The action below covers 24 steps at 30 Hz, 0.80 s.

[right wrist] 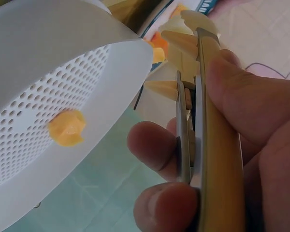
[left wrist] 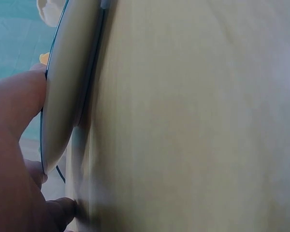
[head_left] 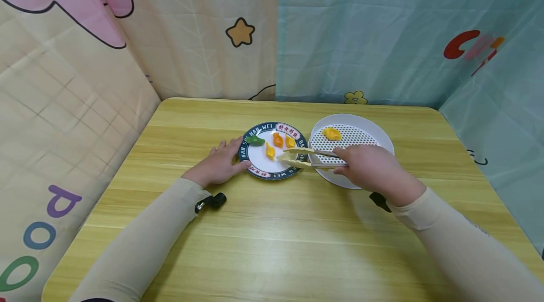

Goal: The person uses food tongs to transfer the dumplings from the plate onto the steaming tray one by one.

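Observation:
My left hand point(head_left: 221, 162) holds the near left rim of a round plate point(left wrist: 67, 77) with a dark patterned border, its thumb over the edge in the left wrist view. On the plate lie a green piece point(head_left: 255, 141), an orange piece point(head_left: 278, 140) and two yellow dumpling-shaped pieces, one of them a yellow piece point(head_left: 270, 151) near the middle. My right hand point(head_left: 369, 165) grips tongs point(right wrist: 217, 135) with pale scalloped tips, reaching left over the plate. A pale patch shows between the tips; whether it is a held piece, I cannot tell.
Right of the plate stands a white round strainer basket point(head_left: 384, 139) with a perforated bottom and a yellow dumpling-shaped piece point(head_left: 332, 133) in it. Both rest on a wooden table point(head_left: 272, 236). Printed curtains point(head_left: 204, 32) hang behind and beside the table.

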### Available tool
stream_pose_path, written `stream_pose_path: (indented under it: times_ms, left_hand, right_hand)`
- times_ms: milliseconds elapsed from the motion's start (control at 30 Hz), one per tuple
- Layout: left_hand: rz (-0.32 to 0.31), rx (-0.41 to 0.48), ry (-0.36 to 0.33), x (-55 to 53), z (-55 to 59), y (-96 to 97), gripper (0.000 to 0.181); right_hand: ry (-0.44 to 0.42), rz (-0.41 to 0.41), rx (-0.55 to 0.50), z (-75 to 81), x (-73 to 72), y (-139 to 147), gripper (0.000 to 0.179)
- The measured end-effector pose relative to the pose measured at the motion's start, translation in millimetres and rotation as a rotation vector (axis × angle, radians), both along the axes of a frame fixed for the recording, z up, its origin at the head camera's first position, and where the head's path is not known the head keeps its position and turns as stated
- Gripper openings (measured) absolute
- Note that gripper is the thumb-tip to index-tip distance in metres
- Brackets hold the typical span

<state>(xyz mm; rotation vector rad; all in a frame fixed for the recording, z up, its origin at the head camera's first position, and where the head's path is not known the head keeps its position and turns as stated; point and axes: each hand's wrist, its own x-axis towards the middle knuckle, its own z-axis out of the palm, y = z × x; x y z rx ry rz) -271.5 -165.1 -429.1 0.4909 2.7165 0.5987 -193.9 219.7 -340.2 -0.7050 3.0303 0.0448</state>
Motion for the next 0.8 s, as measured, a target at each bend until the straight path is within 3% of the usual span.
stream_pose_path:
  times_ms: [233,567,800]
  left_hand:
    - [0.001,0.004,-0.001,0.0,0.1,0.0,0.095]
    - [0.004,-0.002,0.008,-0.9,-2.2,-1.0,0.096]
    - [0.002,-0.003,0.01,-2.4,-4.2,-1.3,0.097]
  right_hand:
    - [-0.003,-0.032,-0.057,7.9,4.1,7,0.021]
    - [0.021,-0.078,-0.122,20.6,9.6,44,0.025]
    - [0.012,-0.132,-0.116,15.9,9.7,71,0.026]
